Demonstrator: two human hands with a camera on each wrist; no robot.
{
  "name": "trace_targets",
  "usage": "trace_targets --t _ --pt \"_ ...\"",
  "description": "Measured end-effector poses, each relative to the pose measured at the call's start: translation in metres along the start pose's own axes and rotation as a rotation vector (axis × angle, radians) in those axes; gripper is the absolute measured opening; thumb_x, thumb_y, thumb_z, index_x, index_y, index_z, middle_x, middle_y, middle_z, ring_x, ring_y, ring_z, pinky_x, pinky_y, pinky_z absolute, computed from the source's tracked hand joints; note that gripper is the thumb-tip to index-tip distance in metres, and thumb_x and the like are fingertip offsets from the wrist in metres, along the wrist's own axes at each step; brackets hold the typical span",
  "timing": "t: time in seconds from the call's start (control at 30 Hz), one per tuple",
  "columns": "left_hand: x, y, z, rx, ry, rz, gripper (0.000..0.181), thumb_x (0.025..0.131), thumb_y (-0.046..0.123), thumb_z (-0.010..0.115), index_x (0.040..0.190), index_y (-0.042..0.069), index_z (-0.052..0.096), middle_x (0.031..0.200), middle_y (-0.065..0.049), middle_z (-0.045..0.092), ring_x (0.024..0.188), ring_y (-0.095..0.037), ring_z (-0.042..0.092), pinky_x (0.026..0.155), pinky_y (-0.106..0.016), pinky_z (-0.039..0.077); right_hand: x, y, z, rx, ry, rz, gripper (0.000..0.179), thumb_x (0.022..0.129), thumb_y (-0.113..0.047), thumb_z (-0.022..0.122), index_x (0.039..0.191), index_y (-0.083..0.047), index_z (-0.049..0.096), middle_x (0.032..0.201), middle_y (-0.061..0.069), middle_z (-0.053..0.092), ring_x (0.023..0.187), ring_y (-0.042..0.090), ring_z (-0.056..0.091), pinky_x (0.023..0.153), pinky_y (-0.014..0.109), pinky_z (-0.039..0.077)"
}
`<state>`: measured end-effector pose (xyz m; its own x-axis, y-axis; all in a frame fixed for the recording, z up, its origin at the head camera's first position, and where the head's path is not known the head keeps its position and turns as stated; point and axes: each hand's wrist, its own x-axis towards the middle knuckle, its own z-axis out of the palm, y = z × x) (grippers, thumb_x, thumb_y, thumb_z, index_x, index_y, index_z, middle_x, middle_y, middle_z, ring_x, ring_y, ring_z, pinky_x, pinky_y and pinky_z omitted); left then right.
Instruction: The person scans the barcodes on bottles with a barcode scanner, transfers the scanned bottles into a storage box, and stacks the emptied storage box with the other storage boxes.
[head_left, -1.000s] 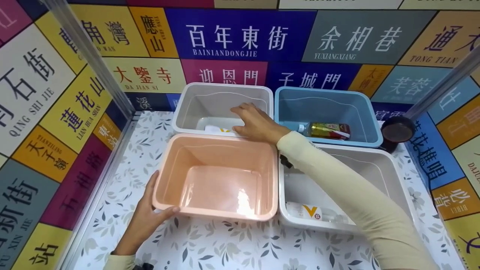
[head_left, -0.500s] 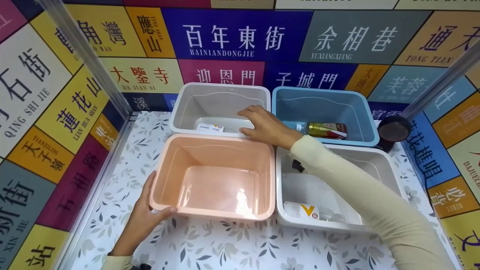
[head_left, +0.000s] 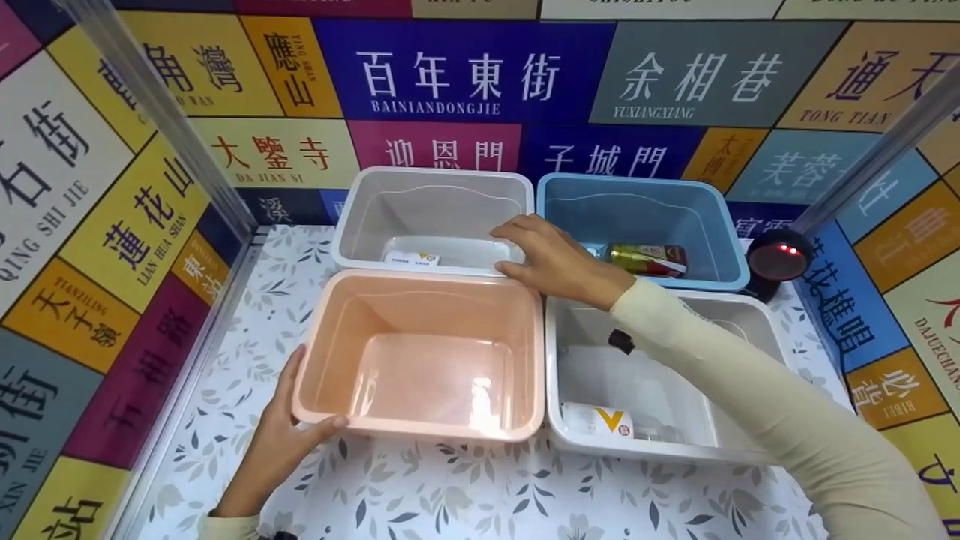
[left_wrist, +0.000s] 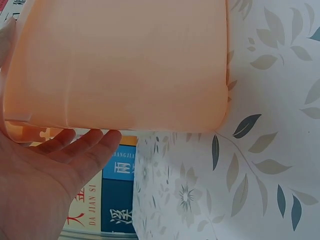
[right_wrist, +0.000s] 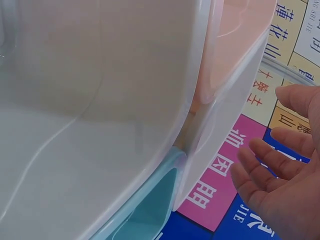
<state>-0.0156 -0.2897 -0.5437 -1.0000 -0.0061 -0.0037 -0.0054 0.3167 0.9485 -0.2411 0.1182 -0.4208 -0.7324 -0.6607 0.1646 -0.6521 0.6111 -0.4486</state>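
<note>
My left hand [head_left: 279, 442] holds the near left corner of a peach plastic bin [head_left: 420, 427]. In the left wrist view, the fingers [left_wrist: 92, 150] of this hand lie along the bin's outer wall. My right hand [head_left: 559, 259] hovers around where the bins meet, fingers loosely bent and nothing in them. Behind the peach bin stands a light grey bin [head_left: 442, 199] containing a white object with a yellow mark [head_left: 412, 259]. In the right wrist view, the right hand [right_wrist: 285, 175] shows apart from the bin rims.
A blue bin [head_left: 637, 184] at the back right holds a bottle with a gold and red label [head_left: 649, 259]. A white bin [head_left: 667, 450] at the front right holds a white-labelled bottle [head_left: 600, 420]. A round black device [head_left: 780, 255] stands beside the blue bin.
My right hand has drawn back rightward from over the light grey bin, uncovering more of the white object inside. The left hand keeps its hold. Red lights now show on the black device.
</note>
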Motion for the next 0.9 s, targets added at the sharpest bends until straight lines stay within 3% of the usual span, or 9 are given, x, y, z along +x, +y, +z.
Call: trace_targets --t 0.17,0.47,0.9 --pt "0.0 0.001 0.0 -0.001 -0.006 0.005 0.12 0.091 0.012 0.091 0.179 0.029 0.011 0.181 -0.017 0.023 0.149 -0.041 0.047 0.106 -0.015 0.045 -0.014 -0.001 -0.007 -0.003 0.03 -0.051 0.047 0.106 -0.024 0.076 0.147 -0.002 0.068 0.144 0.017 0.067 0.136 0.033 0.06 0.117 0.051 0.05" --pt "-0.002 0.004 0.001 -0.006 -0.006 0.0 0.121 0.091 0.009 0.091 0.179 0.03 0.011 0.181 -0.017 0.024 0.149 -0.042 0.046 0.106 -0.015 0.046 -0.04 -0.006 -0.02 -0.008 0.028 -0.06 0.046 0.106 -0.025 0.077 0.148 -0.008 0.069 0.147 0.011 0.068 0.133 0.028 0.06 0.114 0.049 0.054" --pt "-0.002 0.005 0.002 -0.011 0.002 -0.018 0.12 0.091 0.009 0.09 0.179 0.031 0.011 0.179 -0.018 0.028 0.147 -0.039 0.048 0.104 -0.015 0.047 -0.066 -0.013 -0.035 -0.028 0.041 -0.096 0.048 0.106 -0.027 0.078 0.148 -0.006 0.068 0.147 0.012 0.067 0.132 0.029 0.06 0.112 0.049 0.055"
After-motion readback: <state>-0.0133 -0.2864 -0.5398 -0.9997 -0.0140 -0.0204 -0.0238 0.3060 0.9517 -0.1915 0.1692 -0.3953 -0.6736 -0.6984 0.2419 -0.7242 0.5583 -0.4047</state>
